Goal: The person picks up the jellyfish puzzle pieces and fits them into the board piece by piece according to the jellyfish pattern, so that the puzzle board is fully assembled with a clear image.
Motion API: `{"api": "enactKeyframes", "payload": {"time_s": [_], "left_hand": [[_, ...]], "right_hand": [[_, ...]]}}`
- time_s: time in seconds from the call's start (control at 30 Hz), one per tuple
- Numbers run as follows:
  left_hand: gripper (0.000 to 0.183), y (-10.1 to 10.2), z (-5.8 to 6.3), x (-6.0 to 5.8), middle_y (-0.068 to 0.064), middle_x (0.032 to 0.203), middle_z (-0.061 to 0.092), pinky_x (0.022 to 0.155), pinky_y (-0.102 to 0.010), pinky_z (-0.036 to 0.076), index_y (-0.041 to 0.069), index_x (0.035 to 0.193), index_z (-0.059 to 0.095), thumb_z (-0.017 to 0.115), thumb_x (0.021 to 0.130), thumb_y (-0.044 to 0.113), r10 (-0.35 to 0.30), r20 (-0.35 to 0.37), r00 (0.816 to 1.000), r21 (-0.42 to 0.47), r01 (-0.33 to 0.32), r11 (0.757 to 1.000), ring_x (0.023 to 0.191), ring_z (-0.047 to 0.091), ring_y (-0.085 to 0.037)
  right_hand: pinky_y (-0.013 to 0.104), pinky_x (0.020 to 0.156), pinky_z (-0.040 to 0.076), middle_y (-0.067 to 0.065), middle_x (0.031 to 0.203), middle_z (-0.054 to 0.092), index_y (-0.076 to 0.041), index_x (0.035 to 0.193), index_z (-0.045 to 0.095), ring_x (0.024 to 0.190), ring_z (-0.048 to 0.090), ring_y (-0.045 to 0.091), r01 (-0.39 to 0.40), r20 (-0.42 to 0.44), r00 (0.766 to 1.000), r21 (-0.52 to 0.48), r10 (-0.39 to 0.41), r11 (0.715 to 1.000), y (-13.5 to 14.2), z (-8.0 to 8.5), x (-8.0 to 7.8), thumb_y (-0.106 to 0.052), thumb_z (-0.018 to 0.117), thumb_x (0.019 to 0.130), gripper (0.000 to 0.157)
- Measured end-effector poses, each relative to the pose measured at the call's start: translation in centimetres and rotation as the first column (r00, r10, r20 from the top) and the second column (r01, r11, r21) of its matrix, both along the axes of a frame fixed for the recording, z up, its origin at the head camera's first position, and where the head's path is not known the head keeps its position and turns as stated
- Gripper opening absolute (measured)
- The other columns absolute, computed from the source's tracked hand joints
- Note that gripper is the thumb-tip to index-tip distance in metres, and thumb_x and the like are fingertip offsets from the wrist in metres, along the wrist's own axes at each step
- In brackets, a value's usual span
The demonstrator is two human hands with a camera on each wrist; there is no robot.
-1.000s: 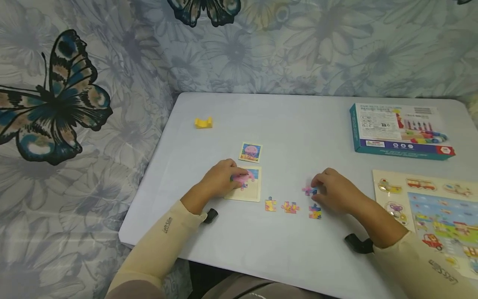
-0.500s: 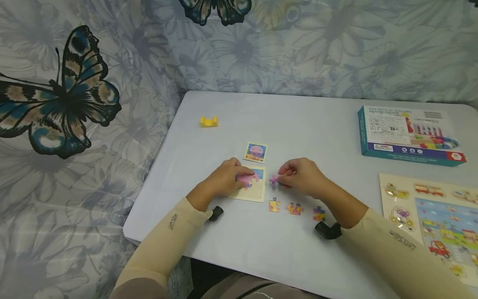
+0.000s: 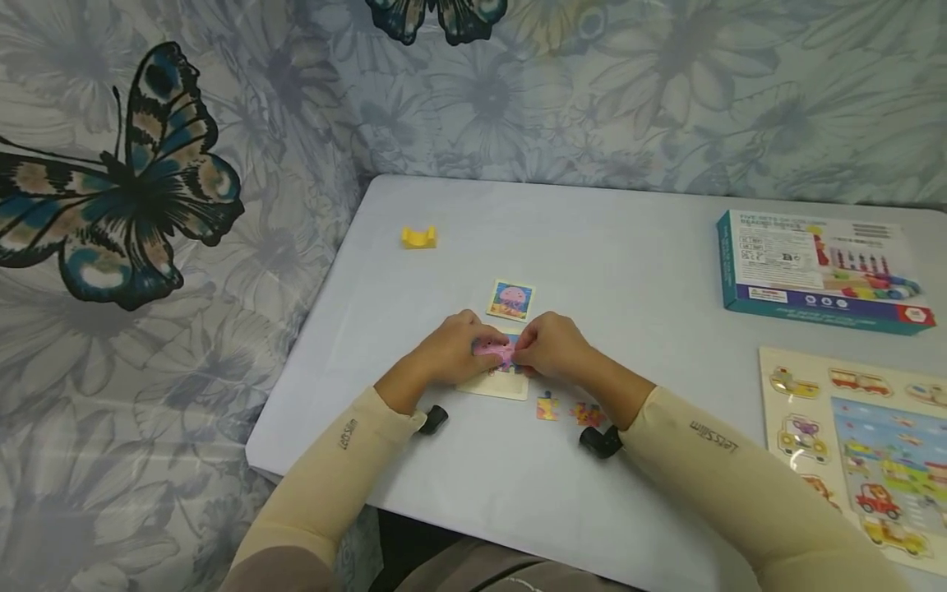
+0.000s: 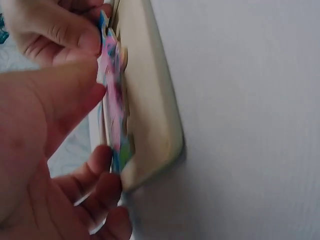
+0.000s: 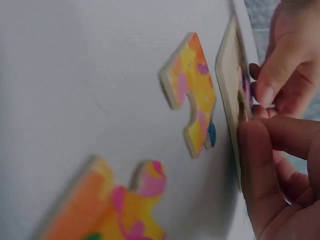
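A pale wooden puzzle tray (image 3: 510, 391) lies on the white table, with joined pink and blue puzzle pieces (image 3: 491, 350) in it. My left hand (image 3: 453, 352) rests its thumb and fingertips on those pieces. At the tray's right side, the thumb and forefinger of my right hand (image 3: 555, 349) pinch a puzzle piece, mostly hidden by the fingers, against the joined ones. Just behind the tray lies a small picture card (image 3: 510, 300) of a pink sea creature. Loose beside the tray are a yellow piece (image 5: 192, 92) and an orange-yellow piece (image 5: 132, 200).
A yellow curved block (image 3: 419, 238) stands at the back left. To the right are a teal-edged box (image 3: 821, 267) and a wooden picture board (image 3: 777, 370). Black wrist-worn cameras sit below both hands.
My right hand has carried a puzzle piece leftward from the loose pieces to the tray. My left hand has stayed on the joined pieces. The head view has shifted slightly.
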State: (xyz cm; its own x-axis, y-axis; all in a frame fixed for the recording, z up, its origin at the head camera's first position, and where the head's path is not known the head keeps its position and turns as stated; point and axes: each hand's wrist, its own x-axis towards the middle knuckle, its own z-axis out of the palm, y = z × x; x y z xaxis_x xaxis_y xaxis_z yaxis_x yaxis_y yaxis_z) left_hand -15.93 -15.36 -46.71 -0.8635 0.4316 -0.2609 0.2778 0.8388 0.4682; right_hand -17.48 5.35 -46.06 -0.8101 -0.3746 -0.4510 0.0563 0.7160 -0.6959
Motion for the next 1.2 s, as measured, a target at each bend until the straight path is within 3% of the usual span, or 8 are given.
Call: {"api": "enactKeyframes", "payload": {"time_s": [0.23,0.4,0.5,0.7,0.87,1.03,1.1,1.2], "left_hand": [[0.028,1.1,0.1,-0.1,0.001,0.1,0.054,0.078,-0.031,0.042,0.035,0.116,0.071,0.08,0.089,0.037,0.07,-0.007,0.998,-0.042,-0.07,0.997,0.094,0.05,-0.019],[0.027,1.4,0.5,-0.3,0.0,0.101,0.055,0.078,-0.032,0.042,0.035,0.113,0.072,0.082,0.088,0.034,0.096,0.026,0.995,-0.039,-0.095,0.995,0.094,0.05,-0.019],[0.027,1.4,0.6,-0.4,0.0,0.103,0.056,0.08,-0.033,0.043,0.035,0.113,0.072,0.082,0.088,0.034,0.107,0.038,0.994,-0.045,-0.105,0.993,0.095,0.051,-0.02],[0.024,1.3,0.2,-0.3,0.0,0.105,0.054,0.083,-0.033,0.042,0.036,0.116,0.07,0.077,0.092,0.035,0.113,0.048,0.992,-0.04,-0.112,0.993,0.098,0.049,-0.02],[0.019,0.8,-0.1,-0.5,0.001,0.104,0.055,0.082,-0.032,0.042,0.034,0.119,0.069,0.066,0.101,0.032,0.06,0.015,0.998,-0.042,-0.059,0.997,0.095,0.05,-0.019],[0.026,-0.5,0.1,-0.9,0.002,0.108,0.056,0.087,-0.032,0.045,0.032,0.127,0.07,0.062,0.103,0.026,-0.031,0.05,0.998,0.009,0.03,0.999,0.099,0.051,-0.016],[0.032,-1.1,0.3,-0.9,0.002,0.116,0.055,0.096,-0.034,0.045,0.03,0.132,0.068,0.066,0.1,0.027,-0.039,0.061,0.997,0.023,0.037,0.999,0.108,0.05,-0.017],[0.049,-2.1,0.4,-0.8,0.001,0.13,0.051,0.107,-0.039,0.043,0.026,0.142,0.061,0.073,0.095,0.033,-0.007,0.043,0.999,0.003,0.007,1.0,0.123,0.046,-0.019]], "right_hand": [[0.028,0.062,0.045,0.002,0.076,0.065,-0.013,0.079,0.069,0.074,0.058,0.019,-0.098,-0.149,0.98,0.195,0.129,0.976,-0.2,0.7,-0.8,-0.028,0.083,0.085,0.022],[0.03,0.063,0.044,0.003,0.075,0.064,-0.012,0.083,0.066,0.073,0.058,0.02,-0.099,-0.141,0.981,0.225,0.133,0.969,0.3,0.6,-1.3,-0.033,0.082,0.086,0.027],[0.03,0.063,0.042,0.002,0.076,0.061,-0.012,0.085,0.064,0.073,0.056,0.019,-0.12,-0.18,0.97,0.226,0.163,0.967,0.6,0.5,-1.0,-0.034,0.081,0.088,0.028],[0.033,0.068,0.045,0.002,0.083,0.062,-0.012,0.094,0.068,0.076,0.055,0.019,-0.161,-0.217,0.951,0.265,0.221,0.951,2.3,1.6,2.2,-0.03,0.079,0.089,0.021],[0.038,0.078,0.05,0.003,0.096,0.06,-0.014,0.103,0.071,0.084,0.055,0.021,-0.186,-0.258,0.926,0.321,0.275,0.929,3.8,1.3,6.1,-0.029,0.086,0.081,0.031],[0.041,0.084,0.051,0.003,0.097,0.059,-0.011,0.101,0.07,0.09,0.056,0.022,-0.175,-0.398,0.878,0.25,0.265,0.952,4.3,0.5,8.1,-0.019,0.088,0.079,0.03],[0.039,0.08,0.05,0.001,0.091,0.059,-0.012,0.097,0.068,0.087,0.055,0.02,-0.17,-0.396,0.886,0.205,0.241,0.964,4.4,0.6,8.2,-0.014,0.086,0.081,0.024],[0.033,0.072,0.049,-0.003,0.081,0.059,-0.015,0.09,0.065,0.078,0.054,0.016,-0.168,-0.331,0.922,0.124,0.2,0.978,4.4,0.9,7.8,-0.008,0.08,0.084,0.017]]}}
